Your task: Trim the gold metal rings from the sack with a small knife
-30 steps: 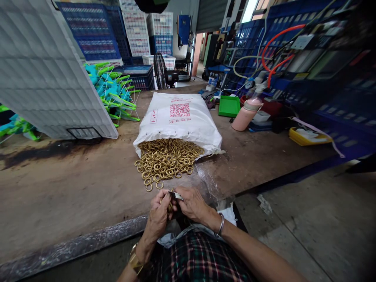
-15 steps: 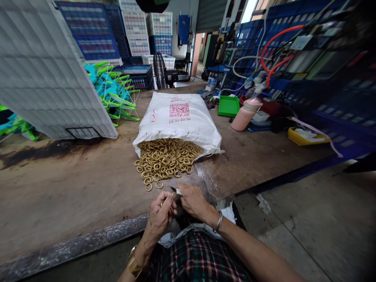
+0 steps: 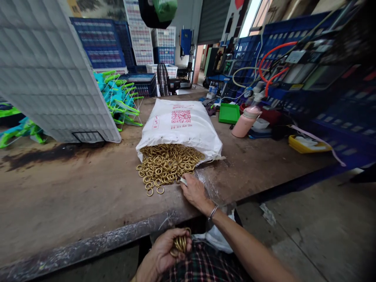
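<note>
A white sack (image 3: 179,129) lies on the wooden workbench (image 3: 73,196), open toward me, spilling a heap of brass rings (image 3: 166,164). My right hand (image 3: 194,190) reaches forward to the near edge of that heap, fingers closed on a small silvery tool whose tip touches the rings. My left hand (image 3: 169,250) is low in front of my lap, below the bench edge, curled round a bunch of brass rings (image 3: 179,243).
A white quilted panel (image 3: 49,74) leans at the back left beside green and blue plastic hangers (image 3: 120,98). A pink bottle (image 3: 246,119), green tray (image 3: 229,113) and yellow tray (image 3: 305,145) sit at the right. Blue and white crates stand behind.
My hands were together at the bench edge. Now the right hand has stretched forward to the ring heap, and the left hand has dropped to my lap with a bunch of rings.
</note>
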`<state>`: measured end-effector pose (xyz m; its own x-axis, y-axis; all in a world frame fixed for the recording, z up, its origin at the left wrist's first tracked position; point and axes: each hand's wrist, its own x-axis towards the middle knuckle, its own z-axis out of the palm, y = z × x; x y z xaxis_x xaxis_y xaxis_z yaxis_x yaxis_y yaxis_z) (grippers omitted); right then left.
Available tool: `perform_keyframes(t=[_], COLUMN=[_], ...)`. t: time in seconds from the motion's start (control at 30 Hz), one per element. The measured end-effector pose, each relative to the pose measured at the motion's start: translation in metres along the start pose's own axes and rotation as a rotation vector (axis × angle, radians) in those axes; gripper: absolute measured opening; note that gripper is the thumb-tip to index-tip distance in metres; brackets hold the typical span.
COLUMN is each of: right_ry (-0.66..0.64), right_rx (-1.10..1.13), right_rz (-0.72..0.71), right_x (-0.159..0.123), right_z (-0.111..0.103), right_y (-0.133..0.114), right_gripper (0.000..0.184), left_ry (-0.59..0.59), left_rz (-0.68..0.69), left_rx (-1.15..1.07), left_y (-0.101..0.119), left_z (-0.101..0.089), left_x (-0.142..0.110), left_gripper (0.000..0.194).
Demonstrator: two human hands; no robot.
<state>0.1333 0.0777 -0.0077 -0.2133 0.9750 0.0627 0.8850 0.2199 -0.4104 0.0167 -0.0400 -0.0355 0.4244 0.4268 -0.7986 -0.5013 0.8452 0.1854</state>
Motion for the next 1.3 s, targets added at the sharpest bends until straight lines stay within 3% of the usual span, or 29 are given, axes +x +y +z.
perform_keyframes(t=[0.27,0.57,0.7,0.87,0.97,1.07,1.3], right_ry=[-0.049,0.021,0.038,0.001,0.019,0.017,0.018], right_rx=[-0.103,-0.041,-0.001,0.045,0.073,0.079,0.179], right_rz=[0.017,-0.016,-0.066,-0.101,-0.147,-0.174,-0.144], right_x=[0.001,-0.005,-0.007,-0.010,-0.012,-0.015,-0.013], right_z=[0.006,0.005,0.005,0.005,0.004,0.001,0.003], right_y=[-0.007,-0.003,-0.001,0.004,0.007,0.008,0.015], right_gripper=[0.016,0.012,0.015,0.021,0.021,0.018,0.016], left_ry=[0.091,0.096,0.133,0.157,0.223,0.235,0.236], left_rz=[0.000,0.009,0.033,0.018,0.099,0.122,0.106], left_rx=[-0.233,-0.329,-0.328,-0.210,-0.120,-0.109,-0.099], left_y=[-0.005,-0.005,-0.004,-0.003,-0.002,-0.002,-0.001], left_z=[-0.004,-0.006,-0.006,-0.006,-0.004,-0.002,-0.002], left_x=[0.013,0.028,0.032,0.031,0.029,0.027,0.020], left_gripper=[0.012,0.005,0.014,0.006,0.029,0.037,0.026])
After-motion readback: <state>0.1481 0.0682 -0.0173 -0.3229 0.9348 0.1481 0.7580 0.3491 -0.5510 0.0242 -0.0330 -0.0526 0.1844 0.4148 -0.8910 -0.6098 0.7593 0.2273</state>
